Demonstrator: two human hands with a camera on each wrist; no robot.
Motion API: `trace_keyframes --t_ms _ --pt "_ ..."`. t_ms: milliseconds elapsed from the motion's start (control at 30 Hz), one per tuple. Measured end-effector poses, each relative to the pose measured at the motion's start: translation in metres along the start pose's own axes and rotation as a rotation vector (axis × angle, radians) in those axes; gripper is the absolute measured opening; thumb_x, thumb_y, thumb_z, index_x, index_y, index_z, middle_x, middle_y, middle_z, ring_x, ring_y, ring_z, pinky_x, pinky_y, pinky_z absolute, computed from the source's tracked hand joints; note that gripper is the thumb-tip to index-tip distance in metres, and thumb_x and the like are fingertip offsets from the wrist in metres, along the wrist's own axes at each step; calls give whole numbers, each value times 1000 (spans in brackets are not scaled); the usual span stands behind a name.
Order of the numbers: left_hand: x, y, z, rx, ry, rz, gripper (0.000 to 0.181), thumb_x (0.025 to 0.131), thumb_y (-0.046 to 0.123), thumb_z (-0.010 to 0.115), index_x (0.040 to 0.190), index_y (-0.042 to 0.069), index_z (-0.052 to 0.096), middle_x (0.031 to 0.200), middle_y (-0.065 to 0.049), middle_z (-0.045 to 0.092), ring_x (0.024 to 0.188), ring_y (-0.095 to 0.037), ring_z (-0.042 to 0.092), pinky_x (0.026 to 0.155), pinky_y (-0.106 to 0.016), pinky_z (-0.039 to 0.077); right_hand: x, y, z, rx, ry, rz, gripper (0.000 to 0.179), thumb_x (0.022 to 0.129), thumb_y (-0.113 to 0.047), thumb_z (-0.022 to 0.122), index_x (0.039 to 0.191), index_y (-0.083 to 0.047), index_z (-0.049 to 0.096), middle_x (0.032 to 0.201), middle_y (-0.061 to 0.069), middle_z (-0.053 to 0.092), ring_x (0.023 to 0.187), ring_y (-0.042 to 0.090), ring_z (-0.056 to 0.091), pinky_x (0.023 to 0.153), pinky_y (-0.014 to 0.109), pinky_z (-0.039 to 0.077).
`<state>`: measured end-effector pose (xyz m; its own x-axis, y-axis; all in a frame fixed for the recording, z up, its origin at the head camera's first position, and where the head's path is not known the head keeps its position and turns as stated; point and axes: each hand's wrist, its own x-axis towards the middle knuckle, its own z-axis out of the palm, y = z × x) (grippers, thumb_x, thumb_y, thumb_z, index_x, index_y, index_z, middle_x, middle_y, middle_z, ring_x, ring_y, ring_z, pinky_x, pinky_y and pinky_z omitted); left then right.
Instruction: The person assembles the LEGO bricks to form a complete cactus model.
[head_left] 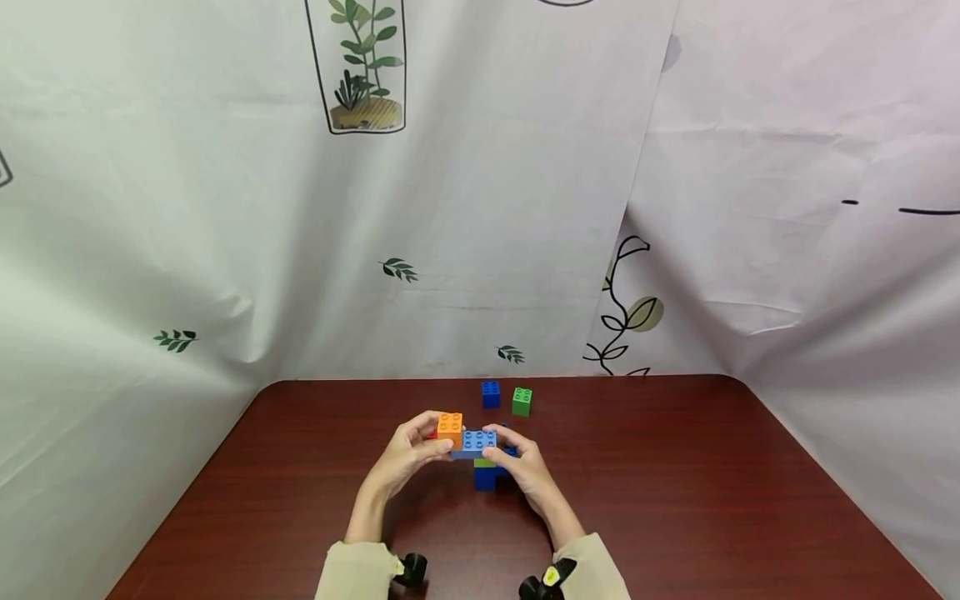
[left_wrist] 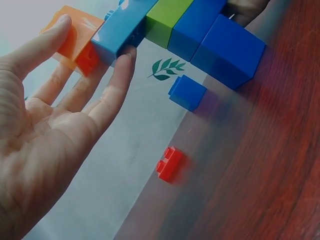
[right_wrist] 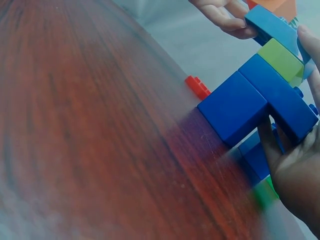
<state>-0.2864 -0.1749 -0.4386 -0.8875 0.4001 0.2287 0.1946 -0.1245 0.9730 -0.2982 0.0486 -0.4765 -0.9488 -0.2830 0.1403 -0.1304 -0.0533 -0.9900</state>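
Standing at lower centre, head view: block stack (head_left: 484,478). Left hand (head_left: 405,457) pinches its orange block (head_left: 450,428), right hand (head_left: 531,469) pinches its light-blue block (head_left: 478,442) by the right end; both hands angled inward. Blue cube (head_left: 491,395) and green cube (head_left: 522,402) sit near the far edge of the table (head_left: 675,492), which runs wide both sides.

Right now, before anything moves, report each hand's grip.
Left hand: pinching the orange four-stud building brick.
Right hand: pinching the light-blue building brick.
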Motion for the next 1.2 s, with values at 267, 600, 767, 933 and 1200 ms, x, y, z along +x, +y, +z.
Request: trace_keyframes --t_ms 267,600,767,933,1200 --pt "1 0 1 13 -1 10 43 93 4 62 127 -12 42 102 8 68 84 -9 66 80 -23 58 0 -1 -1 1 -10 -10 42 91 -13 67 129 2 58 100 -5 59 91 7 54 80 18 50" --pt "3 1 2 27 2 33 43 92 4 63 126 -12 42 102 9 68 81 -8 66 79 -23 58 1 -1 -3 8 -15 -30 42 91 -11 67 129 3 58 99 -6 59 90 5 55 79 17 50" --pt "4 0 3 29 2 32 42 92 4 64 125 -9 43 102 9 68 82 -8 68 79 -23 58 1 -1 -3 12 -20 -24 43 91 -13 67 130 3 57 99 -6 59 90 5 55 80 17 50" --pt "4 -2 5 36 8 29 42 91 4 65 125 -8 44 103 8 68 83 -7 68 78 -23 58 1 0 -3 7 -15 -25 42 91 -13 67 129 3 58 99 -6 60 89 5 55 79 17 51" --pt "6 -7 13 115 30 -45 56 88 10 71 132 -10 44 116 -12 61 92 -9 63 86 -21 55 -1 -1 -2 -11 -6 -22 42 91 -15 68 128 1 59 98 -7 61 91 6 55 81 17 51"
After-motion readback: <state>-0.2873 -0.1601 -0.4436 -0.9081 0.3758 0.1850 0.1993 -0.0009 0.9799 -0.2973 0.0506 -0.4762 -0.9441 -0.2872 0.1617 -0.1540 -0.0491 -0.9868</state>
